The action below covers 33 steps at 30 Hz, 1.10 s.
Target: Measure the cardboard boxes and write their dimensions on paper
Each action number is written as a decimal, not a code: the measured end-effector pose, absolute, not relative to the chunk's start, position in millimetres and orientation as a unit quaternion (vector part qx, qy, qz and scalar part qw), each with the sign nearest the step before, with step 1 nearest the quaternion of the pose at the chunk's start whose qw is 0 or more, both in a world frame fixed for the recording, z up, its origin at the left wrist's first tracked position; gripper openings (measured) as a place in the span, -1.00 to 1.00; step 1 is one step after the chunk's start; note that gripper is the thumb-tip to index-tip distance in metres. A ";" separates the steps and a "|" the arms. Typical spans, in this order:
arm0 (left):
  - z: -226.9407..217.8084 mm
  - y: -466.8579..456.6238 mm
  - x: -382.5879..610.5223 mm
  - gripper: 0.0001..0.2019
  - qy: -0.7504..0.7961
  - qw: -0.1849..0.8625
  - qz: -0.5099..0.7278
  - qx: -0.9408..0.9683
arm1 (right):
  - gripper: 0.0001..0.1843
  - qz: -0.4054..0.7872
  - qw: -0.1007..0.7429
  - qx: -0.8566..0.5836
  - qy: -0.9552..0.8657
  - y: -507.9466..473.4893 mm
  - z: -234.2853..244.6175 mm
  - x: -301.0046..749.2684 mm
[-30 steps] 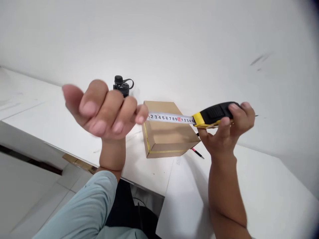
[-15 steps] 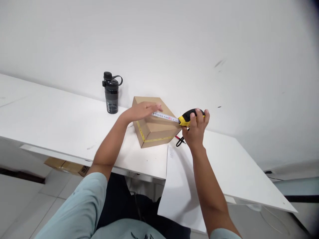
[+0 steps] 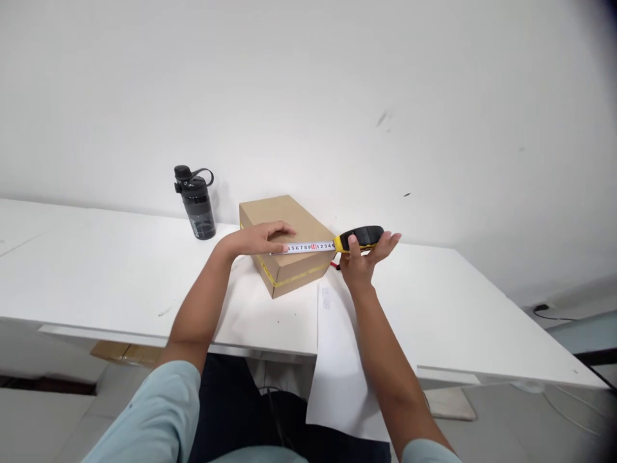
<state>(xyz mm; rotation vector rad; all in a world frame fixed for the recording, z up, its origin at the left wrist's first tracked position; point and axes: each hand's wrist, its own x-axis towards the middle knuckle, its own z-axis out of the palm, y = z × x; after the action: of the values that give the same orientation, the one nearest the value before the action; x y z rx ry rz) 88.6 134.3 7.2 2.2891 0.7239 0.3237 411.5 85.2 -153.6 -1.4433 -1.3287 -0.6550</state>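
A brown cardboard box (image 3: 308, 228) with yellow tape lies on the white table (image 3: 96, 270). My left hand (image 3: 263, 238) rests on the box's top, its fingers pressing the end of a white measuring tape blade (image 3: 311, 247) against the near top edge. Just right of the box, my right hand (image 3: 364, 254) holds the yellow and black tape measure case (image 3: 360, 236), thumb on top and fingers stretched under it. The blade spans along the box's near top edge between my two hands.
A dark water bottle (image 3: 196, 202) with a loop lid stands left of the box near the white wall. A large white sheet (image 3: 337, 360) hangs over the table's front edge under my right arm. Another box (image 3: 120, 352) lies on the floor below the table.
My hands have come down from in front of the camera onto the box. The tape now lies along the box's top edge, and the view has pulled back.
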 end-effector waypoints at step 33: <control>25.4 128.2 107.1 -0.14 0.295 0.260 -0.007 0.920 | -0.09 -0.250 0.551 -0.467 -0.645 64.0 -123.7 385.3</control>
<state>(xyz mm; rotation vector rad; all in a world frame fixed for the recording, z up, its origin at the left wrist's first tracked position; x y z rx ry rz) 107.1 128.2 25.4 2.4908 0.7983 -0.0183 385.3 64.0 -123.7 -1.1044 -1.5264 -0.5927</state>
